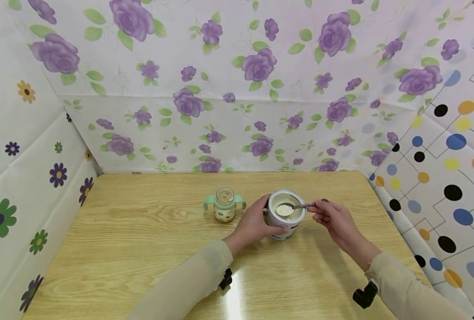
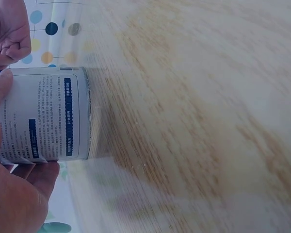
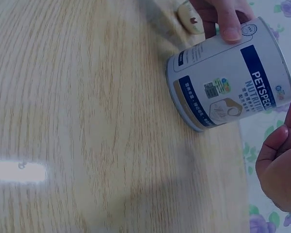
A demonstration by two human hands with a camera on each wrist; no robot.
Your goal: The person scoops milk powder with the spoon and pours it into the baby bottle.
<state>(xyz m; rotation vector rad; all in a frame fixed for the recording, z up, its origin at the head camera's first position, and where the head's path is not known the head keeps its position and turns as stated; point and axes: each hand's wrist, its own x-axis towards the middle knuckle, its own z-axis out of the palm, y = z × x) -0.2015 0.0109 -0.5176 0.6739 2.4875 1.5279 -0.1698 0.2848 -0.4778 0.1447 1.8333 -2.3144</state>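
Backdrop (image 1: 229,84), head view: purple-flowered, rising behind wood surface (image 1: 141,231).
Can (image 1: 292,226): seemingly standing on surface, mouth up; probably rigid, slick-sided, best gripped round the wall.
Spoon (image 1: 303,205): over can's mouth, bearing powder (image 1: 284,210); likely stiff, light, prone to spilling if tipped, best held by its handle.
Left hand (image 1: 256,220): fingers curled round can, in the way between can and bottle (image 1: 225,211).
Right hand (image 1: 334,218): fingers pinching spoon handle.
Left wrist view: can's printed side, right hand beyond.
Right wrist view: can's label, bottle partly hidden.
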